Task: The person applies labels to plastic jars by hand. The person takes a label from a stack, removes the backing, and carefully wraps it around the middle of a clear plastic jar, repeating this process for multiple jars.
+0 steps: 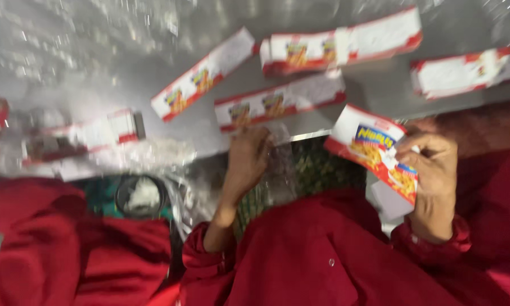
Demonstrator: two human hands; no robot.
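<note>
Steel table edge (311, 135) crowded with flat cartons, right hand (430, 164) pinching a carton (374, 148), left hand (246, 161) gripping clear wrap (280, 164).

Person: red long-sleeved garment; gathered elastic cuffs at both wrists; small round snap button at six o'clock; hands bare.

A grey metal worktop (153, 73) with a shiny, glare-streaked surface carries the things. Several flat red-and-white cartons lie on it. One carton (204, 73) lies slanted near the middle, another (280, 102) just beside it close to the near edge, and a third (340, 42) lies behind that one. A fourth carton (467, 71) lies towards the right end. Near the left end more cartons (85, 136) sit blurred, with crumpled clear plastic film (153, 153) at the near edge.
</note>
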